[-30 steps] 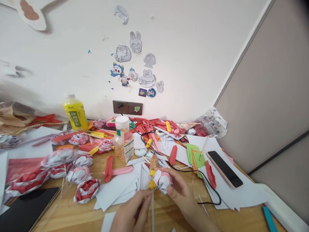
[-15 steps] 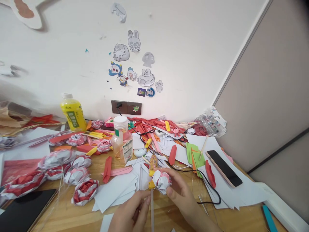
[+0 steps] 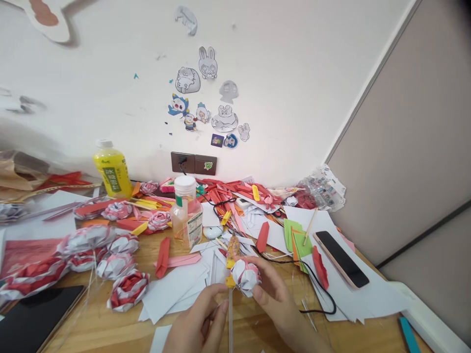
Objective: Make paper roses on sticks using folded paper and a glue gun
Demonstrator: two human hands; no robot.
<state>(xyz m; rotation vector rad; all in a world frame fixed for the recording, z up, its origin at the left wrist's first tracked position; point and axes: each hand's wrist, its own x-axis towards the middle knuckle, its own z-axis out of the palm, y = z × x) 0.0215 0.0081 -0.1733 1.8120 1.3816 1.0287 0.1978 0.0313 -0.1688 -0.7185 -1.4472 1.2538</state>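
Note:
My right hand point(image 3: 274, 289) is closed around a folded paper flower point(image 3: 246, 277), white with pink edges, gripping it between thumb and fingers. To the flower's left, my left hand point(image 3: 202, 318) is curled, its thumb and index fingertips close together; whatever they may pinch is too small to make out. A yellow patterned glue gun point(image 3: 232, 250) lies just behind and partly beneath the flower, hidden in part by it. From its near end a translucent glue stick point(image 3: 231, 323) runs toward me between my hands.
Several red-and-white paper flowers point(image 3: 128, 290) cluster at left beside a dark tablet point(image 3: 40, 318). White paper sheets point(image 3: 176, 289), a clear bottle point(image 3: 187, 215) and a yellow drink bottle point(image 3: 112, 169) stand or lie beyond. A phone point(image 3: 341, 259) and black cable point(image 3: 324, 274) lie at right.
The view has shifted slightly. My left index fingertip has drawn a little up and away from the flower. My right hand keeps its hold on the flower.

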